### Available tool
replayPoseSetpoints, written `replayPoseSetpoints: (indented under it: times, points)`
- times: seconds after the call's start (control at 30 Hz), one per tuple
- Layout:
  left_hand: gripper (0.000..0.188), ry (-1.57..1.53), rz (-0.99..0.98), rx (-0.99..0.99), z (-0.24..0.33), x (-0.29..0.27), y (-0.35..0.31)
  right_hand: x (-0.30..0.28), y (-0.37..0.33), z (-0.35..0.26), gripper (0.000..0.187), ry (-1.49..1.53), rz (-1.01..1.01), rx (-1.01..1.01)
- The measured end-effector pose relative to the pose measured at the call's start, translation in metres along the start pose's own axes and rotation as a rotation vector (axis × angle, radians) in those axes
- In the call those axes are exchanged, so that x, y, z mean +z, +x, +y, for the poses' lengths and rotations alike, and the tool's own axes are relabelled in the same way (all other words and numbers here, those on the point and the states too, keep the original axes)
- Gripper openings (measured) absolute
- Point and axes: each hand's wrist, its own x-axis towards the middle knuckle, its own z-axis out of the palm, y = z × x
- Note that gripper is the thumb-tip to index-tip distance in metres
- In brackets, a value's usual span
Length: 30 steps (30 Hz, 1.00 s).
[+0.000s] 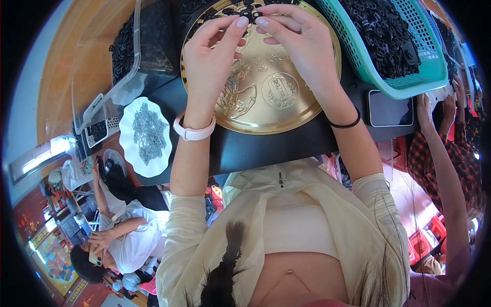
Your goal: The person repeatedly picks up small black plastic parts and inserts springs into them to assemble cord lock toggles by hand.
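Note:
Over the far part of a round gold tray (240, 123), my left hand (210, 51) and my right hand (309, 48) meet fingertip to fingertip. Between them is a small black plastic part (249, 14), pinched by thumb and fingers on both sides. Its exact kind is too small to make out, and the fingertips cover some of it. More black pieces (232, 10) lie along the tray's far rim, just beyond my fingers. Raised patterns show on the tray's bare surface.
Left of the tray, a white scalloped dish (126, 146) holds many small silvery metal pieces. Behind it stands a clear plastic bin (137, 36) of black parts. A green basket (376, 77) full of black parts and a phone (391, 108) are at right. Other people sit on both sides.

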Motion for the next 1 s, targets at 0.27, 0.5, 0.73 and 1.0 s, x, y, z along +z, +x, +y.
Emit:
replayPoseSetpoints:
  times: [0.27, 0.5, 0.73, 1.0]
  points:
    - [0.022, 0.018, -0.047, -0.036, 0.003, -0.001, -0.003, 0.002, 0.000, -0.002, 0.035, 0.033, -0.072, -0.011]
    - [0.023, -0.119, -0.167, -0.072, 0.002, -0.015, 0.001, -0.009, 0.001, -0.002, 0.038, 0.060, -0.132, -0.020]
    - [0.021, -0.397, -0.350, -0.196, 0.006, -0.021, -0.006, -0.011, 0.007, 0.011, 0.039, 0.573, -0.515, 0.158]
    - [0.019, -0.441, -0.321, -0.210, 0.005, -0.017, -0.007, -0.003, 0.006, 0.011, 0.037, 0.482, -0.401, 0.100]
